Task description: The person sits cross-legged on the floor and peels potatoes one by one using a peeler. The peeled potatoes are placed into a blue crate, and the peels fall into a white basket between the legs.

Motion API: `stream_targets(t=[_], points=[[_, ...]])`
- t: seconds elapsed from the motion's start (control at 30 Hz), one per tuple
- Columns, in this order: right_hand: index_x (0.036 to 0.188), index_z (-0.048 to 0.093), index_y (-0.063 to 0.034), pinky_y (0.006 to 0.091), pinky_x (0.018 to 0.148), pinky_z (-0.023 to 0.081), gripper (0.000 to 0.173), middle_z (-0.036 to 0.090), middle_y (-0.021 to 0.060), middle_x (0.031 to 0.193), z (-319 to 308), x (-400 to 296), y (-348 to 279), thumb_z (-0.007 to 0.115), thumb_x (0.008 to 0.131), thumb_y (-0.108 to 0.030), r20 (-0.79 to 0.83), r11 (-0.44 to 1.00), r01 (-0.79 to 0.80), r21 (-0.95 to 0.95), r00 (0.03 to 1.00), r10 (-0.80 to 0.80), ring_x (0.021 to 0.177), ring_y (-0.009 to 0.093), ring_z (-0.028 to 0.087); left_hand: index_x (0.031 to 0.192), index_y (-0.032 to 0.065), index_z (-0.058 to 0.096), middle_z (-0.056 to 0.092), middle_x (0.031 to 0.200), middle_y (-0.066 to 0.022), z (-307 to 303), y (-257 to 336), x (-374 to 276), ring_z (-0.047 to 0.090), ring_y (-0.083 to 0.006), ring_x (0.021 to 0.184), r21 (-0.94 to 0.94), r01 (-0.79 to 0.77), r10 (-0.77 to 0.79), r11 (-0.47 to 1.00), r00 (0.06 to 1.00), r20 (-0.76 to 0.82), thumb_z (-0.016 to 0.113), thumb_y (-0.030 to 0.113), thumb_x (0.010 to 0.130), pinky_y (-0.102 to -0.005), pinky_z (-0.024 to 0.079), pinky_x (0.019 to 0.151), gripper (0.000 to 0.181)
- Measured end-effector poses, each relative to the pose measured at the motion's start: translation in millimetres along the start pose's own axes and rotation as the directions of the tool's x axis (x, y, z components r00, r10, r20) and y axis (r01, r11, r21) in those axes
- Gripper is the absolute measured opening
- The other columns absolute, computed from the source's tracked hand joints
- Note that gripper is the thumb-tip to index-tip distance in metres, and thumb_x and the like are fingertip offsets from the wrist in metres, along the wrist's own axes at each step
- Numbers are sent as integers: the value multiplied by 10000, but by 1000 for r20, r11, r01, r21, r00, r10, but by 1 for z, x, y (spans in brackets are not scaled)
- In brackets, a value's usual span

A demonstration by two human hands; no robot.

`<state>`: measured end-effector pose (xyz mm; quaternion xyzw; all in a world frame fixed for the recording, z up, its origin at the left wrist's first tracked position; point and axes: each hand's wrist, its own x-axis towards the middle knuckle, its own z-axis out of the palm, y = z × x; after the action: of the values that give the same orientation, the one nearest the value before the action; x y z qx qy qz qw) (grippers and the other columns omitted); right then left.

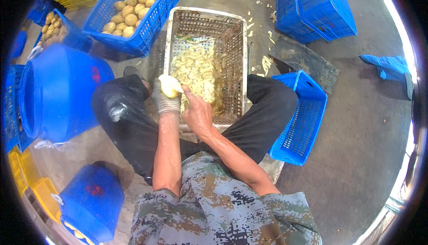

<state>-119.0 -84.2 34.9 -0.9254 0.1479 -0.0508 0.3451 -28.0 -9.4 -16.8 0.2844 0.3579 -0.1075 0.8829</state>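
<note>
My left hand (pixel 165 101), in a grey knitted glove, grips a partly peeled potato (pixel 169 86) above the near left part of a crate. My bare right hand (pixel 198 112) is closed around a small tool with a green part, most likely a peeler, mostly hidden by the fingers; its front end meets the potato's right side. Below both hands stands a dirty white plastic crate (pixel 245 64) between my knees. Pale peelings (pixel 197 67) cover much of its bottom.
A blue crate of potatoes (pixel 133 9) stands ahead to the left. Blue plastic barrels (pixel 67 91) are at the left. An empty blue basket (pixel 301 121) leans by my right knee, near a dark board (pixel 304 61) and stacked blue crates (pixel 314 9). Peelings (pixel 266 63) litter the floor.
</note>
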Motion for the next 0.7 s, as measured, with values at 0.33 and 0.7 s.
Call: stream_targets(t=[0.33,0.7], points=[[1341,510,-202,462,560,445,612,546,194,687,-26,-3,4,591,772,6,-69,999,36,-24,997,-38,603,367,563,952,76,524,559,813,-69,11,-5,-3,581,-245,712,-39,13,-16,999,998,-66,573,308,904,-398,515,601,242],[1317,538,-203,464,569,455,591,541,180,684,-26,-23,12,568,770,19,12,996,26,-82,1000,-25,638,373,576,927,72,529,565,788,-71,10,-6,1,576,-238,657,-15,-53,54,998,998,44,611,328,884,-389,511,582,272]])
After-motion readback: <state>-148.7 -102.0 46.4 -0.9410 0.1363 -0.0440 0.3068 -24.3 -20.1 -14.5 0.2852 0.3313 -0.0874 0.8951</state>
